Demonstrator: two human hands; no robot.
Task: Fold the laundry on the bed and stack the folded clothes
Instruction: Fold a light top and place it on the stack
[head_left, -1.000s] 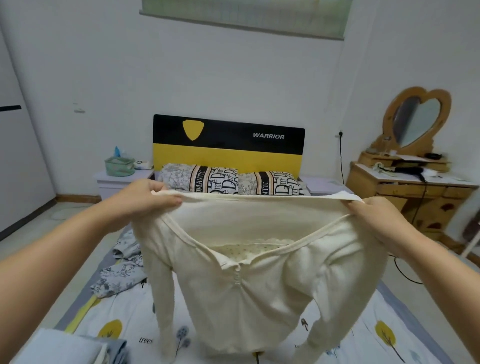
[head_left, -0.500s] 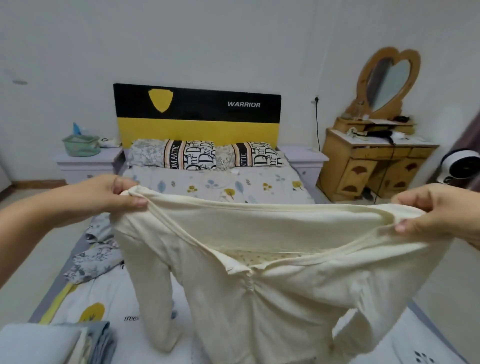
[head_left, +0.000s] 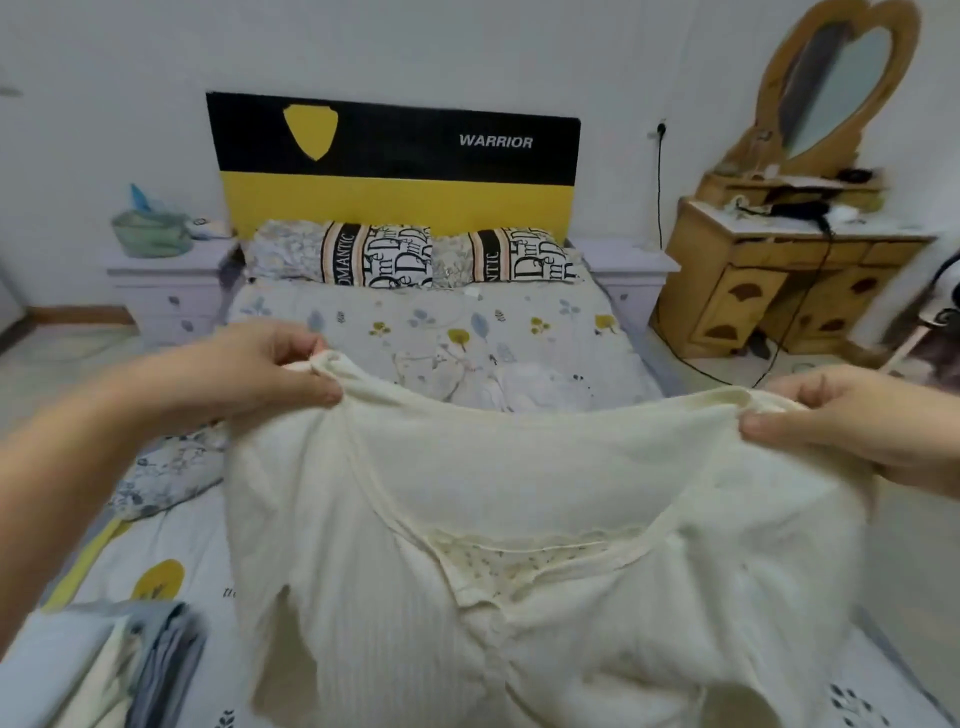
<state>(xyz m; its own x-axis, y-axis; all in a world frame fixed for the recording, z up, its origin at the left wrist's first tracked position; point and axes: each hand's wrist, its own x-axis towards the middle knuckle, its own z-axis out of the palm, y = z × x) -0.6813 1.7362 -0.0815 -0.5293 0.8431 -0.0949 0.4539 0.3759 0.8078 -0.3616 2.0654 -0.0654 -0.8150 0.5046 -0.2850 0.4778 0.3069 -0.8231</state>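
A bed (head_left: 426, 332) fills the middle of the frame, covered by a pale grey sheet printed with small leaves and yellow trees. A black and yellow headboard (head_left: 395, 161) stands behind it in the upper centre, with two patterned pillows (head_left: 415, 254) below.

Spread across the lower centre, held up above the bed, is a cream long-sleeved top (head_left: 519, 587). It is a soft ribbed knit with a lace-trimmed neckline, and its sleeves hang limp at the lower edge. It looks light and floppy, likely to sag wherever unsupported, so the shoulder seams seem the best places to hold it.

The left hand (head_left: 270, 374), at centre left, pinches one shoulder between thumb and curled fingers. The right hand (head_left: 852, 415), at centre right, pinches the other shoulder, pulling the fabric taut between them.

A stack of folded clothes (head_left: 104, 670) in grey and cream sits in the lower left corner. A crumpled floral garment (head_left: 161, 467) lies at the left edge of the bed.
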